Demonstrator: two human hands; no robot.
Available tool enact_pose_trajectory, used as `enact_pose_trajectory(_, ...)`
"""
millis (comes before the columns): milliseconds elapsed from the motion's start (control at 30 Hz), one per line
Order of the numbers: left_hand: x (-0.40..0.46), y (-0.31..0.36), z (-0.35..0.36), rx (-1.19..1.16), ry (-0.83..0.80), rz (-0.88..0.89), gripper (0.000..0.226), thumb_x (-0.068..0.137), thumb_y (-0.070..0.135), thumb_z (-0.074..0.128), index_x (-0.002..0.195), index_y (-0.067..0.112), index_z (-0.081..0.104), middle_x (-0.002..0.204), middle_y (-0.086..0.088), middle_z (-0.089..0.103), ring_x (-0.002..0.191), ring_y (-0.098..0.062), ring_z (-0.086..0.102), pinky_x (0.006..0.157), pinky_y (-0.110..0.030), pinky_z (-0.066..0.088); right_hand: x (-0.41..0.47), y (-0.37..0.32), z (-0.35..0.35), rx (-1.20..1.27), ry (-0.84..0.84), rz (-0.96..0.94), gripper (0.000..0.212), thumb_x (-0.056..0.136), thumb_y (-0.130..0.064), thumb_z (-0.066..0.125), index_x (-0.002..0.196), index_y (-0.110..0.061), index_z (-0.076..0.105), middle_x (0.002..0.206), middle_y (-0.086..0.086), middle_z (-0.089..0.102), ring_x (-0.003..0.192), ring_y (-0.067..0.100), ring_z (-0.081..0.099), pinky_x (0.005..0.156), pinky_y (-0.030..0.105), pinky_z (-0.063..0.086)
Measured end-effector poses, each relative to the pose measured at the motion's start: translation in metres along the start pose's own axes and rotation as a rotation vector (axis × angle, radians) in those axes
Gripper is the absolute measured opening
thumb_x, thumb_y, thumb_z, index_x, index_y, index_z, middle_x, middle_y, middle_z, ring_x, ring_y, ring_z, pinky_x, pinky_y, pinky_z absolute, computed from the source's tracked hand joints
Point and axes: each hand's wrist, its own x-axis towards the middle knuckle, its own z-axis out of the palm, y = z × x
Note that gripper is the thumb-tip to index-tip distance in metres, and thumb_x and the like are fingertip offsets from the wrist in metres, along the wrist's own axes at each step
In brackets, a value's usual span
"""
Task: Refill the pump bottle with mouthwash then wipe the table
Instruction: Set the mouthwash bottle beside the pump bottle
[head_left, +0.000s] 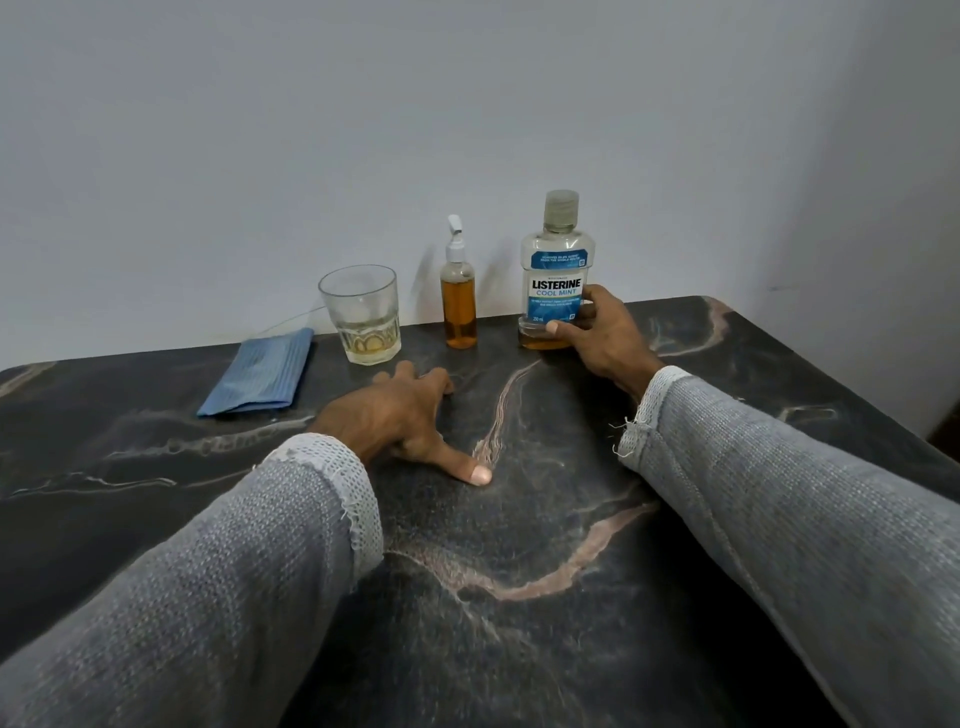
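A clear mouthwash bottle (557, 270) with a blue label and a grey cap stands upright near the back of the dark marble table (519, 545); only a little amber liquid shows at its bottom. My right hand (602, 332) grips its lower part, thumb across the front. Left of it stands a small pump bottle (458, 306), nearly full of amber liquid, its white pump on top. My left hand (410, 421) rests on the table in front of the pump bottle, fingers spread, holding nothing. A folded blue cloth (260, 374) lies at the left.
A glass tumbler (362, 314) with a little pale liquid stands between the cloth and the pump bottle. A white wall rises right behind the table. The table's right edge runs diagonally at the far right.
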Motion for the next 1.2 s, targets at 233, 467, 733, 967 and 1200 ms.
enact_pose_trajectory(233, 0.013, -0.002, -0.001, 0.06, 0.01, -0.011, 0.122, 0.051, 0.072, 0.075, 0.149, 0.029, 0.017, 0.15, -0.013, 0.022, 0.138, -0.038, 0.027, 0.108, -0.057, 0.036, 0.026, 0.003, 0.012, 0.055, -0.015, -0.015, 0.056, 0.087, -0.016, 0.07, 0.136, -0.01, 0.044, 0.137, 0.008, 0.055, 0.121, 0.022, 0.055, 0.098, 0.029, 0.047)
enact_pose_trajectory(467, 0.013, 0.0, -0.002, 0.093, 0.002, -0.014, 0.124, 0.053, 0.071, 0.074, 0.151, 0.026, 0.013, 0.152, -0.015, 0.019, 0.139, -0.039, 0.026, 0.108, -0.057, 0.035, 0.036, 0.006, 0.01, 0.067, -0.089, 0.015, 0.055, 0.089, -0.013, 0.067, 0.138, -0.011, 0.042, 0.138, 0.007, 0.054, 0.118, 0.015, 0.052, 0.099, 0.027, 0.045)
enact_pose_trajectory(733, 0.015, 0.0, -0.001, 0.092, 0.001, -0.02, 0.124, 0.053, 0.072, 0.074, 0.151, 0.026, 0.013, 0.152, -0.014, 0.02, 0.138, -0.039, 0.027, 0.108, -0.057, 0.036, 0.04, 0.009, 0.01, 0.082, -0.125, 0.057, 0.056, 0.09, -0.012, 0.066, 0.139, -0.011, 0.04, 0.14, 0.008, 0.052, 0.126, 0.022, 0.05, 0.107, 0.038, 0.043)
enact_pose_trajectory(967, 0.016, -0.001, 0.005, 0.051, 0.021, -0.002, 0.122, 0.055, 0.072, 0.073, 0.151, 0.029, 0.013, 0.153, -0.013, 0.019, 0.139, -0.038, 0.026, 0.108, -0.057, 0.035, 0.028, 0.012, 0.008, 0.148, -0.068, 0.131, 0.064, 0.091, -0.035, 0.064, 0.144, -0.015, 0.035, 0.14, 0.012, 0.049, 0.121, 0.02, 0.051, 0.099, 0.034, 0.046)
enact_pose_trajectory(1200, -0.008, -0.015, 0.016, -0.111, 0.125, 0.07, 0.103, 0.068, 0.07, 0.068, 0.148, 0.02, 0.028, 0.151, -0.009, 0.03, 0.133, -0.027, 0.037, 0.106, -0.043, 0.039, -0.026, -0.006, 0.018, 0.032, 0.242, 0.048, 0.032, 0.09, -0.036, 0.064, 0.113, -0.018, 0.05, 0.12, 0.006, 0.058, 0.094, 0.009, 0.057, 0.073, 0.019, 0.048)
